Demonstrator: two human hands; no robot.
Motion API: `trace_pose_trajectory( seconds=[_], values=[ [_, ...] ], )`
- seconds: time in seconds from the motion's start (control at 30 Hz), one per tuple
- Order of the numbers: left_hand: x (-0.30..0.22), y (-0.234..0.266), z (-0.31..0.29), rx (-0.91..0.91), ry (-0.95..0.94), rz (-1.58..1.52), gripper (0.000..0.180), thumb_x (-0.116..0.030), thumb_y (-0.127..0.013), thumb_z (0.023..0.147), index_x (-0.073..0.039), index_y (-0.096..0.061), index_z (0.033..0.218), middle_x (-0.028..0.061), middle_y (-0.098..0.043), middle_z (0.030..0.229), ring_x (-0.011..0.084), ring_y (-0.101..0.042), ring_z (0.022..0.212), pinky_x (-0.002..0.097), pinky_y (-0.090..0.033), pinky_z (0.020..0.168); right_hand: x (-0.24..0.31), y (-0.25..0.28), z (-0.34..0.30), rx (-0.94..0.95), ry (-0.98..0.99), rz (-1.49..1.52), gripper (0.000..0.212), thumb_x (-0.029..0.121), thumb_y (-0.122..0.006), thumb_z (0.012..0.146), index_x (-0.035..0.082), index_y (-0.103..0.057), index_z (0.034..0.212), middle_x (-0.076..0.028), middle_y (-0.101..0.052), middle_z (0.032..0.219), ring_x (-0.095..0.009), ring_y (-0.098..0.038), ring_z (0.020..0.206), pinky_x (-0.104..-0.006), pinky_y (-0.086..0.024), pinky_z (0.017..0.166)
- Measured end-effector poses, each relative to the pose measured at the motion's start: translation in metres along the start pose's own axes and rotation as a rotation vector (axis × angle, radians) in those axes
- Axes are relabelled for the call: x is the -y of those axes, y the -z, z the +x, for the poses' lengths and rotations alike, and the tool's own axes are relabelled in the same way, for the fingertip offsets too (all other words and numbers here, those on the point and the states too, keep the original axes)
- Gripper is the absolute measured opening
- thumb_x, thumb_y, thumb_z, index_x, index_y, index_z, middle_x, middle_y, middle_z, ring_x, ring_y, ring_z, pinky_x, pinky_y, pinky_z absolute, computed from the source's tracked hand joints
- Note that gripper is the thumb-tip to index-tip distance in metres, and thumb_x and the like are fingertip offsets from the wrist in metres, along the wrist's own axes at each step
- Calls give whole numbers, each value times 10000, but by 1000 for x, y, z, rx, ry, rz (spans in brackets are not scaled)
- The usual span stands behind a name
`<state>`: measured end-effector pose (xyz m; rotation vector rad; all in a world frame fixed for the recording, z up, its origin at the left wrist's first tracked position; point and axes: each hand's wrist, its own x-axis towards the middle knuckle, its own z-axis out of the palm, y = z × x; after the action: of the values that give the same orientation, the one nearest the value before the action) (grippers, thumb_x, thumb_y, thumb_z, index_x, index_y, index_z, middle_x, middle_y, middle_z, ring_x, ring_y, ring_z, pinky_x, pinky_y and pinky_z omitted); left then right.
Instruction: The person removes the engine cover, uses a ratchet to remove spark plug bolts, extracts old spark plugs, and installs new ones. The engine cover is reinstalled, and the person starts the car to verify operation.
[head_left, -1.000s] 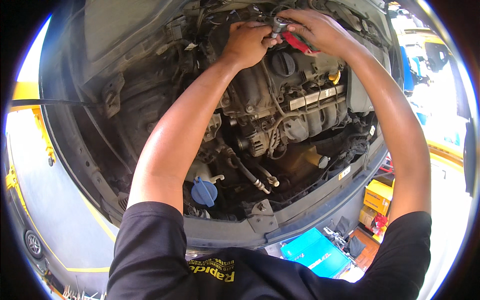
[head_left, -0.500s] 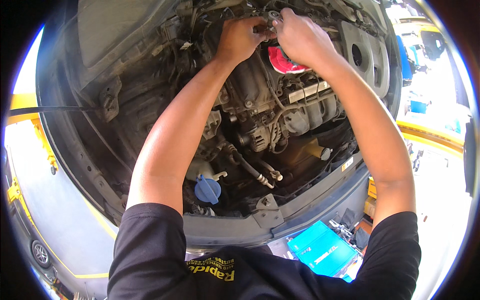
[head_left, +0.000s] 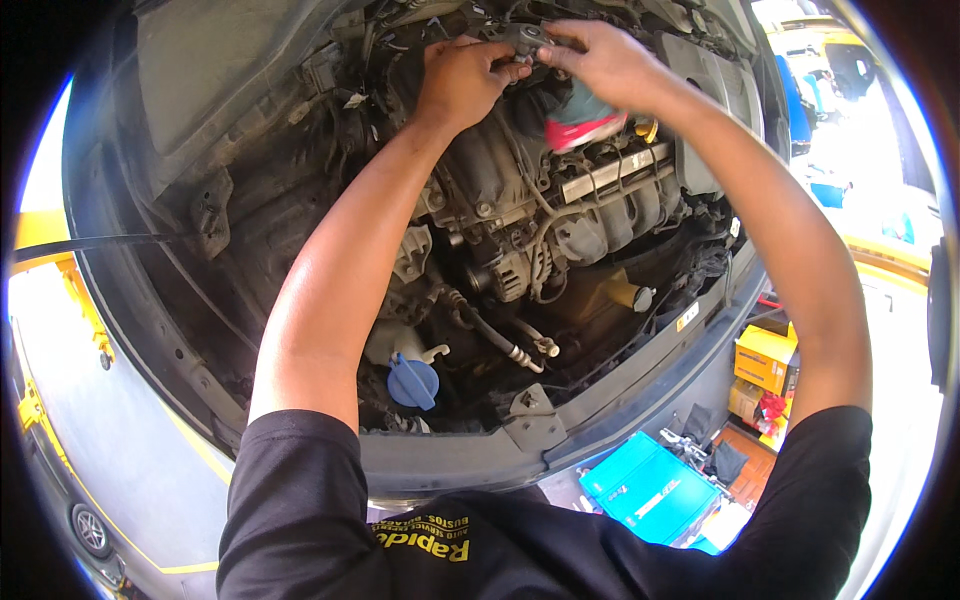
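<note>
- Leans over an open engine bay (head_left: 400,447) with both bare arms (head_left: 325,290) stretched to its far side.
- Clamps the right hand (head_left: 605,65) on a metal ratchet-like tool (head_left: 527,38), with thumb and fingertips just beside its round head.
- Bends the left hand (head_left: 455,85) in from the other side, with thumb and fingers drawn together against the lower part of the tool; cannot tell whether gripping it or only touching.
- Has the tool between the two hands, near the top of the view, above the far part of the engine (head_left: 490,165).
- Shows a red and grey-green item (head_left: 585,130) just below the right palm, too blurred to identify; cannot tell whether held.
- Includes, near that item, a yellow cap (head_left: 648,132) and a pale metal bar (head_left: 615,173).
- Includes, nearer the body, a blue cap (head_left: 413,382) at left and a yellowish reservoir (head_left: 622,292) at right.
- Wears black sleeves (head_left: 295,460).
- Shows, outside the car, a blue case (head_left: 645,490) and yellow bins (head_left: 765,358) at lower right, plus a car wheel (head_left: 90,530) at lower left.
</note>
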<state>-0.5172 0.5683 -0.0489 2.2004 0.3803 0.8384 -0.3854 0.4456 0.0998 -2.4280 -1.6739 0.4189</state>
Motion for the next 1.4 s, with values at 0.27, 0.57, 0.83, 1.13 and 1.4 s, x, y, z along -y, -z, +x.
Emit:
trace_pose_trajectory(
  seconds=[0.27,0.57,0.83,1.13,1.4],
  values=[
    [-16,7,3,-13,37,-77,375,-418,-758,915,-124,-744,1147,94,-727,1020,260,-645,1084,451,-420,1032,7,-11,10,131,-243,68,387,372,-547,1051,22,-669,1162,-111,-674,922,-266,-629,861,-399,-483,805],
    [-93,54,-27,258,159,-305,564,-261,-799,899,-20,-555,1347,192,-713,1099,254,-702,974,353,-539,903,3,9,5,332,-326,434,321,232,-558,1002,-3,-603,1216,-198,-692,1099,-302,-700,1002,-440,-536,939],
    [-103,177,-77,536,435,-302,399,-175,-681,864,-27,-643,1232,160,-705,982,245,-683,943,346,-511,898,-14,24,28,203,418,-496,323,152,-568,1011,39,-584,1314,-192,-702,1131,-432,-638,1139,-506,-518,925],
    [-126,263,-203,147,742,-118,288,-5,-566,898,-29,-539,1183,106,-578,1017,196,-535,957,300,-453,906,-8,5,8,-24,266,-189,461,421,-516,1062,20,-577,1282,-247,-714,1060,-461,-670,1045,-550,-526,900],
    [-155,277,-256,94,778,-60,334,96,-549,824,-26,-547,1135,132,-632,1027,231,-583,935,326,-479,904,48,-21,0,-34,-344,43,582,453,-475,1075,-93,-671,1028,-285,-720,901,-447,-720,900,-548,-567,810]
  ],
)
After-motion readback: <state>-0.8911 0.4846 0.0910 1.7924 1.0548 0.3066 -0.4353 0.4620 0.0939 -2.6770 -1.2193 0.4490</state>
